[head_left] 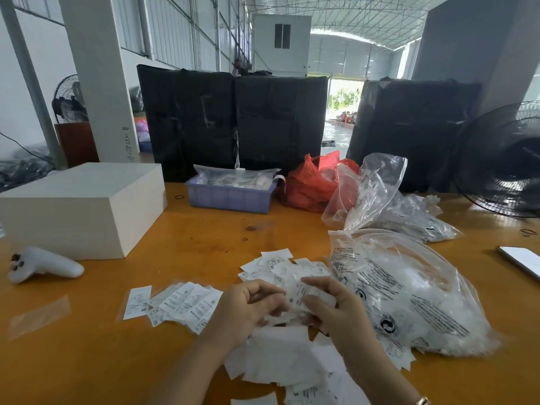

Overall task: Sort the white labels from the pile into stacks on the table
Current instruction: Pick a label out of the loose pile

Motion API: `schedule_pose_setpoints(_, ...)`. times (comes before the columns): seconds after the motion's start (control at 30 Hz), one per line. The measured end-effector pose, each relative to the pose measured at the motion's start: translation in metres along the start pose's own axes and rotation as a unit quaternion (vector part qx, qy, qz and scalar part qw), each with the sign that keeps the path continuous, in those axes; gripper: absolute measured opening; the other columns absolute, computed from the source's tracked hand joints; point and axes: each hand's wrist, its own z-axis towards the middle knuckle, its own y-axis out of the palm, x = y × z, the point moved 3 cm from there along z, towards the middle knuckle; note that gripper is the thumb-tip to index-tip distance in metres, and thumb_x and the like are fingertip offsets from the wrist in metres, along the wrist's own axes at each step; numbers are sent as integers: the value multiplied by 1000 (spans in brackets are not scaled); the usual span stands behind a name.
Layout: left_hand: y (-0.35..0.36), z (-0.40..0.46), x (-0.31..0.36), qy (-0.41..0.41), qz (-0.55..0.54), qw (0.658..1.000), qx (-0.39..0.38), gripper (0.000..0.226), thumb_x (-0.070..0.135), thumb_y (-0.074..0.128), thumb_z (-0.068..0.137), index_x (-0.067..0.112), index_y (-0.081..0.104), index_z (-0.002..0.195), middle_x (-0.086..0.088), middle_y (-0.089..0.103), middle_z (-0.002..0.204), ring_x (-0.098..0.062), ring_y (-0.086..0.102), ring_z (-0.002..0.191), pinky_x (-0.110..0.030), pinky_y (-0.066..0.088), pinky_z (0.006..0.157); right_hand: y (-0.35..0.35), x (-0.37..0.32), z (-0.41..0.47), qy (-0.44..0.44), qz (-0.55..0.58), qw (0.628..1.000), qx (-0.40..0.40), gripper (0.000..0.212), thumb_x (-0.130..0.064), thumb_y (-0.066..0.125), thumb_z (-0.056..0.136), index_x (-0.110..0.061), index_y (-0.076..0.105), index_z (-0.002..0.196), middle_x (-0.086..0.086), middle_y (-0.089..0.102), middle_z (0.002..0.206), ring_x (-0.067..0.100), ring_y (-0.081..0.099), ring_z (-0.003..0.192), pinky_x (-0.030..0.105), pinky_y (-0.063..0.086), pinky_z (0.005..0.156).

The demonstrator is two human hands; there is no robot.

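Your left hand (pixel 245 308) and right hand (pixel 336 311) meet over the orange worktop (pixel 175 361), and the curled fingers of both hold a small bunch of white labels (pixel 298 290) between them, above the loose pile of labels (pixel 280 358) by your wrists. To the left a fanned row of sorted labels (pixel 178 302) shows "S" and "XS", and to the right a big clear bag (pixel 409 293) with black print holds more white bits. Farther back a purple tray (pixel 230 197) holds packets, beside a red bag (pixel 309 182) and a white box (pixel 84 206).
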Motion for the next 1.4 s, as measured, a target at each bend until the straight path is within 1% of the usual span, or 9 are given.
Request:
schedule_pose_setpoints(0.2,0,-1,1,4,-25,1000,-4,28,37,74,62,17,70,81,-3,76,78,-16,72,73,-22,55,61,-5,-1,1,6,80,997,21,25,1,64,86,-22,72,91,6,67,62,16,61,52,23,49,46)
schedule_pose_setpoints(0.37,0,0,1,13,-30,999,11,30,38,75,61,17,70,82,-2,76,78,-13,71,71,-19,53,58,4,0,-2,2,65,998,-6,23,-3,66,86,-23,71,95,5,68,64,16,62,55,36,49,57)
schedule_pose_setpoints(0.53,0,-1,4,30,-15,999,22,32,39,75,60,19,69,83,5,75,81,-6,70,76,-12,50,63,4,1,-2,13,84,996,-17,22,-3,66,85,-23,71,94,8,68,65,20,62,57,37,47,59)
schedule_pose_setpoints(0.67,-1,-1,4,33,-15,999,28,24,30,77,67,18,69,86,12,74,84,0,68,81,-8,49,65,6,2,-3,22,49,997,-49,22,-2,65,86,-19,68,100,5,68,64,18,61,57,29,44,53)
schedule_pose_setpoints(0.83,2,-2,3,37,-15,999,14,30,39,74,62,22,69,86,15,73,86,2,68,85,-10,50,67,6,3,0,9,-19,998,-67,19,3,62,86,-14,67,94,3,65,58,16,61,54,25,45,50)
schedule_pose_setpoints(1.03,3,-2,4,43,-1,999,19,27,41,69,71,18,68,83,7,73,75,-7,69,68,-13,51,60,1,1,0,-11,-80,995,-65,23,2,61,87,-19,69,90,1,65,56,12,60,52,25,49,53)
schedule_pose_setpoints(1.13,3,-1,2,39,22,999,22,14,32,69,81,18,68,83,6,73,74,-7,69,66,-13,50,58,2,0,-1,-15,-105,992,-72,24,2,60,87,-21,69,90,-1,65,55,10,60,51,23,49,54)
schedule_pose_setpoints(1.27,5,0,1,29,40,999,8,17,34,69,79,19,67,86,9,73,74,-3,67,64,-12,50,58,4,-1,-2,-18,-115,991,-65,26,-2,62,88,-25,65,99,-10,66,76,11,61,52,25,48,55)
schedule_pose_setpoints(1.4,7,-1,2,18,47,999,1,23,42,68,75,23,67,88,14,72,70,0,67,64,-9,47,57,3,-2,-1,-29,-111,992,-44,26,-4,64,87,-24,61,104,1,62,94,16,63,55,33,50,57)
